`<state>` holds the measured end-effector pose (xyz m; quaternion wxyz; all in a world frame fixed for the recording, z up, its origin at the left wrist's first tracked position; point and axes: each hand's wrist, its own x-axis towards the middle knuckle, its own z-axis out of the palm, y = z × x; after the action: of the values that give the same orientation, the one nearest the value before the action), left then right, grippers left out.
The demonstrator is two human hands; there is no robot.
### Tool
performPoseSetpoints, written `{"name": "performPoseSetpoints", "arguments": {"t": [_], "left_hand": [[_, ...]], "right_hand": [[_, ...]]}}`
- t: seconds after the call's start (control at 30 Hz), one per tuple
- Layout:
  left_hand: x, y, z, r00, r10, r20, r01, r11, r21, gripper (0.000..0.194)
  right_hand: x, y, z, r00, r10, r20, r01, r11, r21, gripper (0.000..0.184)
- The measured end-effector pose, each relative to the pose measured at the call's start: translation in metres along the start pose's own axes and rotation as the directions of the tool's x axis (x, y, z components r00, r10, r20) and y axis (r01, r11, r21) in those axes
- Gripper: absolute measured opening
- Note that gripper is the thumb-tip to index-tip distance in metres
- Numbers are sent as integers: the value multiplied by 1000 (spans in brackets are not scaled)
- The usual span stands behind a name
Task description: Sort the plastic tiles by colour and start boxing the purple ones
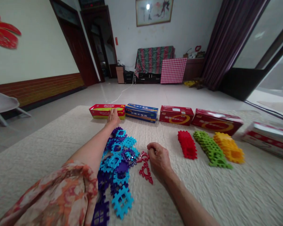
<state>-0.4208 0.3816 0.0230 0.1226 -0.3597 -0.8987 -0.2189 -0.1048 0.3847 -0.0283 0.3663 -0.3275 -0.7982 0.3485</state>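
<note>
My left hand (113, 118) reaches past the pile, its fingers extended over the front of a red and yellow box (101, 110); whether they press on it I cannot tell. Below that arm spreads a heap of toothed plastic building pieces, light blue (123, 201) and purple (101, 213). Right of the heap, my right hand (159, 158) is curled, its thumb and forefinger closed at the edge of a red building piece (143, 157). A triangular red piece (146, 173) lies just below. Part of the grip is hidden behind the knuckles.
Stacked rows of red (188, 145), green (211, 149) and yellow pieces (228, 147) lie to the right. Along the far side stand a blue box (141, 113), two dark red boxes (176, 115) and a white-red box (268, 139). Everything rests on a cream quilted cover (68, 135).
</note>
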Motion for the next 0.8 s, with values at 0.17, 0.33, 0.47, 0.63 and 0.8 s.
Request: {"name": "performPoseSetpoints", "arguments": {"t": [0.17, 0.33, 0.47, 0.63, 0.8], "left_hand": [[1, -6, -10, 998, -9, -61, 10, 1000, 14, 26], [-28, 2, -51, 992, 84, -94, -77, 994, 73, 24], [-80, 23, -93, 970, 233, -65, -227, 969, 94, 24], [-177, 63, -134, 868, 492, 68, -497, 864, 79, 22], [-265, 104, -160, 756, 643, 122, -642, 765, -50, 21]], "right_hand": [[0, 1, 1, 1000, -19, -2, 19, 1000, -11, 26], [2, 5, 4, 1000, -11, -23, 13, 996, 91, 24], [-4, 1, 1, 996, 51, -70, -36, 978, 206, 30], [-32, -22, -34, 992, -110, -69, 120, 979, 164, 79], [-67, -54, -88, 960, -272, -69, 274, 962, 18, 100]]}}
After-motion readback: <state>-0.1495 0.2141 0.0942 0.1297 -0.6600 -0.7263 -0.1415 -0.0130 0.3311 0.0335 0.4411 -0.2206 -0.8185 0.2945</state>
